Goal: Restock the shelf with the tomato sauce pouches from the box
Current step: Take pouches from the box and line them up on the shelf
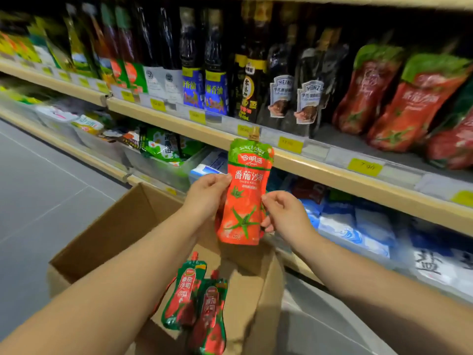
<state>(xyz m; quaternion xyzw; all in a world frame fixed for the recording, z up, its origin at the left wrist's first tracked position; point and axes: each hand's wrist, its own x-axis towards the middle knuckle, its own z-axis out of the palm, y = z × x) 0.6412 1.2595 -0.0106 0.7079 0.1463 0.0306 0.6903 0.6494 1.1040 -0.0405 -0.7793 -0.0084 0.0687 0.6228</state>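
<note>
A red and green tomato sauce pouch (247, 196) stands upright in the air above the open cardboard box (110, 226). My left hand (207, 193) pinches its left edge and my right hand (284, 211) pinches its right edge. Two more pouches (197, 301) lie in the bottom of the box. On the middle shelf (332, 172) at the upper right, several matching tomato pouches (399, 98) lean in a row, with bare shelf in front of them.
Dark sauce bottles (256, 73) and Heinz pouches (294, 93) fill the shelf left of the tomato pouches. Yellow price tags line the shelf edge. The lower shelf holds white and blue bags (358, 226) and green packets (161, 144). Grey floor lies to the left.
</note>
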